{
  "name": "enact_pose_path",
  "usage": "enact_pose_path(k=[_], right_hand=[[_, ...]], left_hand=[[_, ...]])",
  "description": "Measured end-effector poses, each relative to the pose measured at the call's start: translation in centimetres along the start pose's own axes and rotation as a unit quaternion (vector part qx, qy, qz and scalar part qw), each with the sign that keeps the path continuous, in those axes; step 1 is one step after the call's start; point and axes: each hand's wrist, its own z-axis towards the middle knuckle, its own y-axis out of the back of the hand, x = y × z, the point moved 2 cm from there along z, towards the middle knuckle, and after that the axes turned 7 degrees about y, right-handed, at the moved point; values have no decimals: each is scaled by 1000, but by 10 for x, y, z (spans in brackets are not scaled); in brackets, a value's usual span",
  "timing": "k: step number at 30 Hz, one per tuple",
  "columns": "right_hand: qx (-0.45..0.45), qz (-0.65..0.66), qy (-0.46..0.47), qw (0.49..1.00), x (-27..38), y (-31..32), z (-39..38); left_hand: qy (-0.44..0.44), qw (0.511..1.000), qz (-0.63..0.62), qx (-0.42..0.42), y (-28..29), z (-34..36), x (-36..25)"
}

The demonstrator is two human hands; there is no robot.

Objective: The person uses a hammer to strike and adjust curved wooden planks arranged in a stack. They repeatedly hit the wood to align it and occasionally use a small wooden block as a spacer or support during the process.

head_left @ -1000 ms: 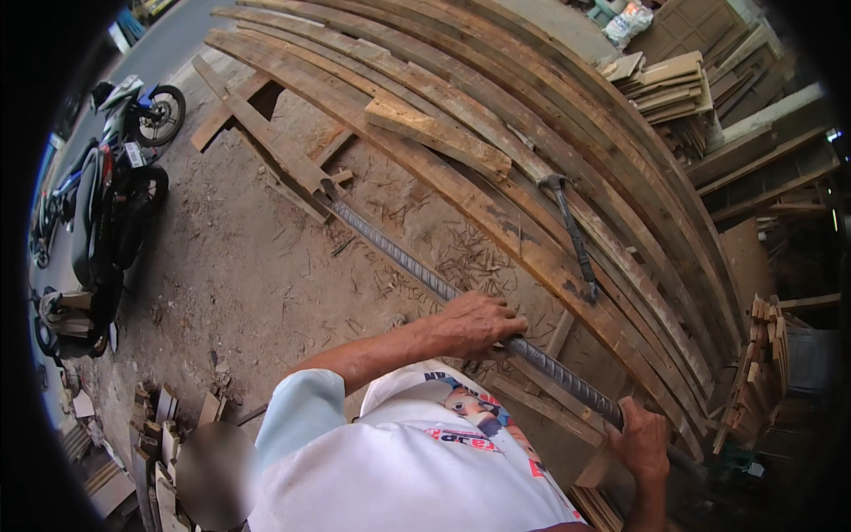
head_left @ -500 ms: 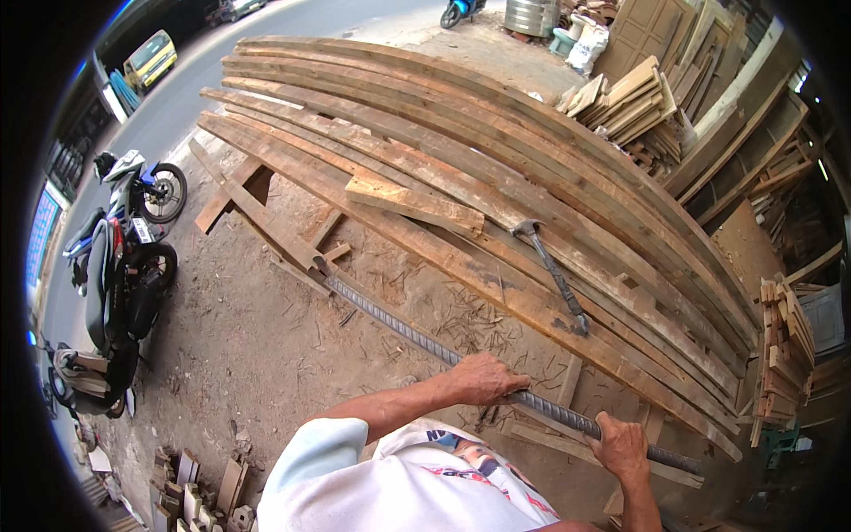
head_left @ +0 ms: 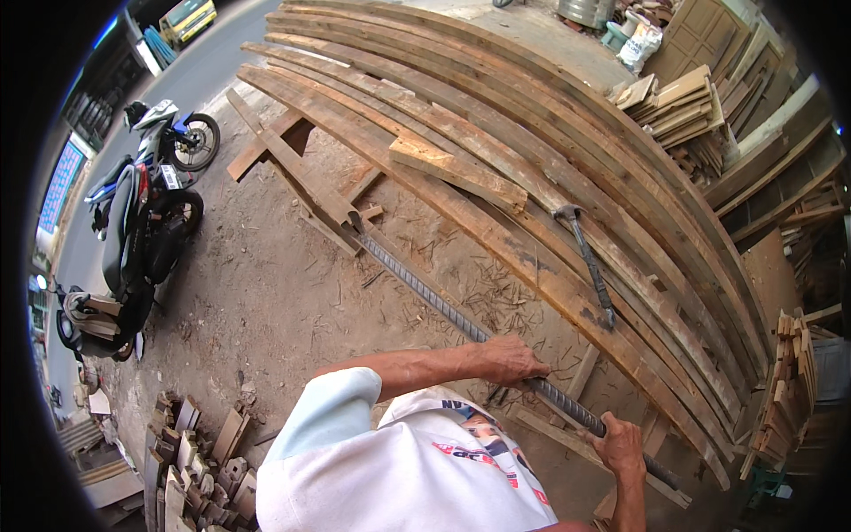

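Observation:
Both of my hands grip a long ribbed steel bar [head_left: 424, 291] slanting across the ground in front of me. My left hand [head_left: 510, 359] is closed around its middle, knuckles up. Nearer the lower right end, my right hand [head_left: 619, 443] is wrapped round the same bar. The bar's far end, which looks bent or flattened, lies against a wooden piece [head_left: 306, 177] of the low support frame. Beyond the bar, long timber beams [head_left: 496, 115] lie side by side. A hammer [head_left: 589, 266] and a short wood block [head_left: 456, 170] rest on top of them.
Bent nails [head_left: 496, 297] litter the dirt ground. Motorcycles [head_left: 146, 222] stand at the left, near a road with a yellow truck [head_left: 188, 19]. Wood offcuts [head_left: 199, 461] are heaped at lower left. Stacked boards [head_left: 683, 111] and more lumber [head_left: 780, 381] line the right side.
The whole scene has shifted up and to the right in the picture as the view turned. Both hands keep their hold on the bar, whose far end stays by the same wooden piece.

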Motion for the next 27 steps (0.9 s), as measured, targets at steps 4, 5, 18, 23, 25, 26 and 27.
enact_pose_path(k=[4, 5, 18, 23, 25, 26, 27], right_hand=[[-23, 18, -26, 999, 7, 12, 2], [-42, 14, -31, 999, 8, 10, -1], [-16, 58, -15, 998, -32, 3, 27], [-46, 21, -1, 999, -91, -83, 42], [-46, 43, -4, 998, -100, -92, 36], [-33, 37, -1, 999, -102, -88, 37], [-23, 29, 2, 999, -100, -78, 40]], left_hand=[[35, 996, -53, 70, 22, 10, 2], [11, 999, -35, 29, -8, 5, -2], [-38, 999, 14, 26, -23, 39, 11], [-44, 993, 110, -12, -52, 73, 28], [-54, 989, 138, -6, -53, 79, 22], [-25, 992, 116, 45, -49, 83, 19], [3, 991, 96, 93, -45, 86, 16]])
